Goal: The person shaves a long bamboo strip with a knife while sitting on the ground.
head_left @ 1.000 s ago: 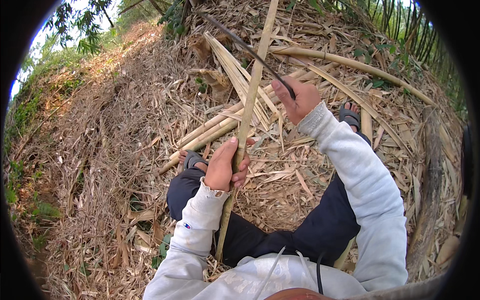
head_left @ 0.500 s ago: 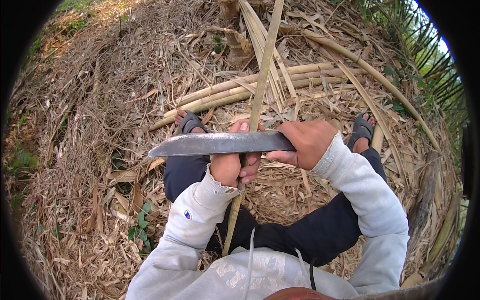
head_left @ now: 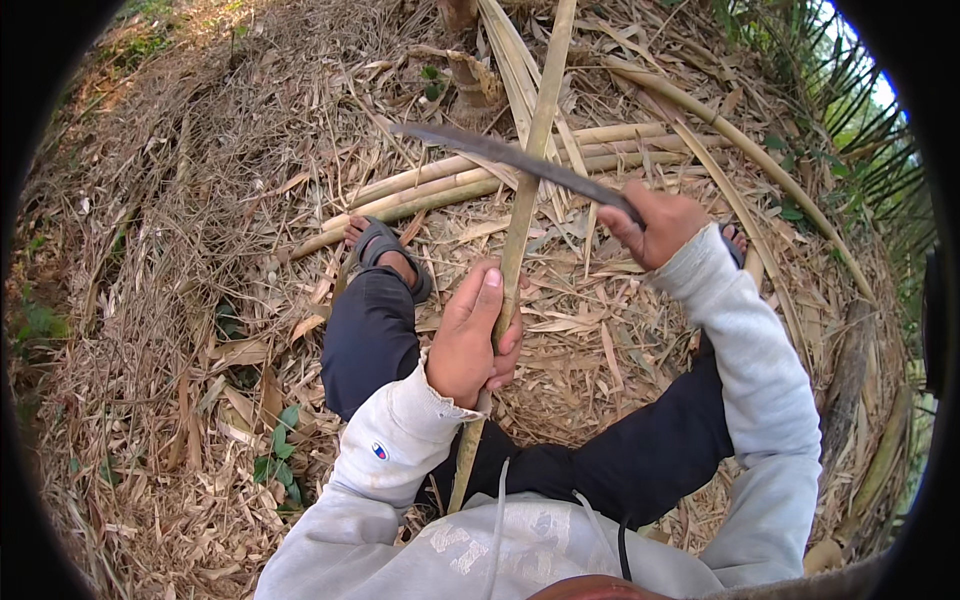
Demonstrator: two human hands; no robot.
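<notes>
A long bamboo strip (head_left: 520,222) runs from my lap away between my feet, slanting slightly right. Wrapped round its lower middle is my left hand (head_left: 474,332), thumb along the near side. Farther off and to the right, my right hand (head_left: 660,224) grips a machete (head_left: 500,152); its handle is hidden in the fist. The dark blade points left and away, crossing the strip in this view. Whether the blade touches the strip, I cannot tell.
Several bamboo poles (head_left: 440,190) lie across the ground beyond my feet. Pale split strips (head_left: 512,70) rest near a cut stump (head_left: 472,85). A longer pole (head_left: 760,160) curves along the right. Dry leaves and shavings (head_left: 570,370) cover the ground; a green seedling (head_left: 282,455) grows at left.
My right hand has moved away from me and slightly right, carrying the machete off from above my left hand. The blade now tilts away. My left hand keeps its grip on the bamboo strip.
</notes>
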